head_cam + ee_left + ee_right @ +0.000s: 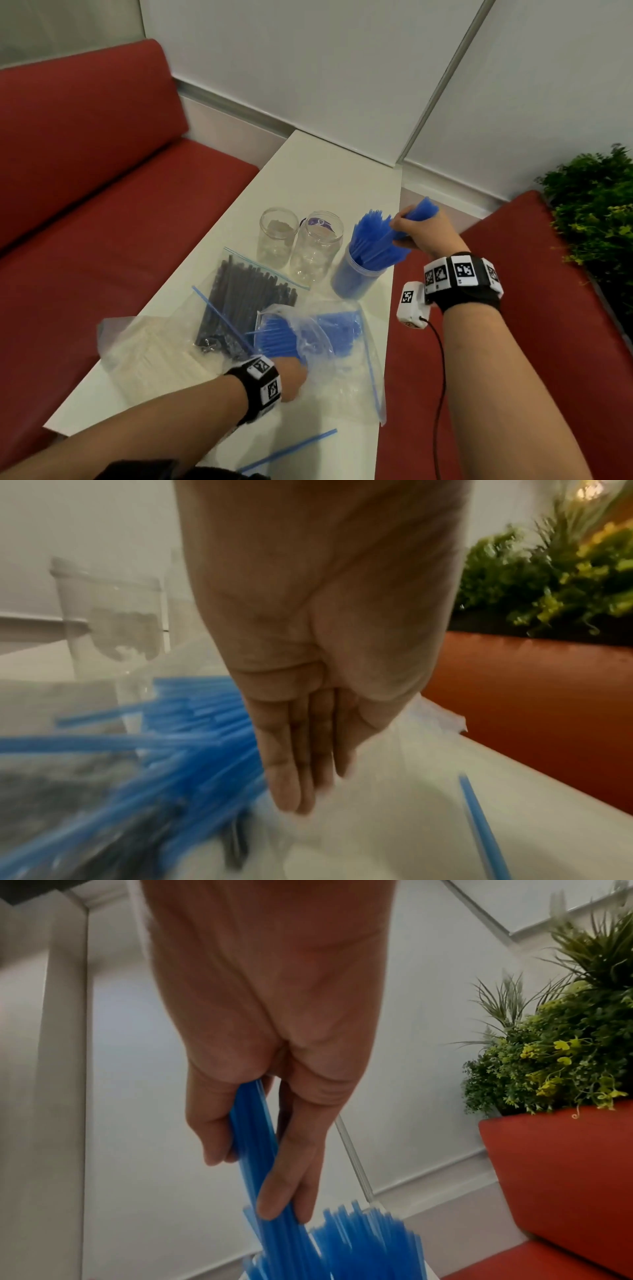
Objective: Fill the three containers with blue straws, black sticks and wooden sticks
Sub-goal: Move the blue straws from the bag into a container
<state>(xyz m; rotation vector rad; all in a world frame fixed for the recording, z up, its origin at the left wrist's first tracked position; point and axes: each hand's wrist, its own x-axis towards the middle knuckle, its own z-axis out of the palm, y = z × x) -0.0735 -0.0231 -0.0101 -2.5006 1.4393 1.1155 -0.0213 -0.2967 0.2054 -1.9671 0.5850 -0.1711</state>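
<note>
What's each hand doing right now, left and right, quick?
Left hand: open, fingers straight, inside the clear bag beside the loose straws.
Right hand: closed on a bunch of blue straws, over the container.

Black wristbands with checkered tags

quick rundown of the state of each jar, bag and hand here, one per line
right jar: upright, packed with blue straws
middle jar: upright, empty
left jar: upright, empty
black sticks bag: lying flat, full
blue straws bag: open, partly emptied
right hand: grips a bundle of blue straws over the right jar
left hand: fingers straight, reaching into the blue straws bag
loose straw: lying on the table
</note>
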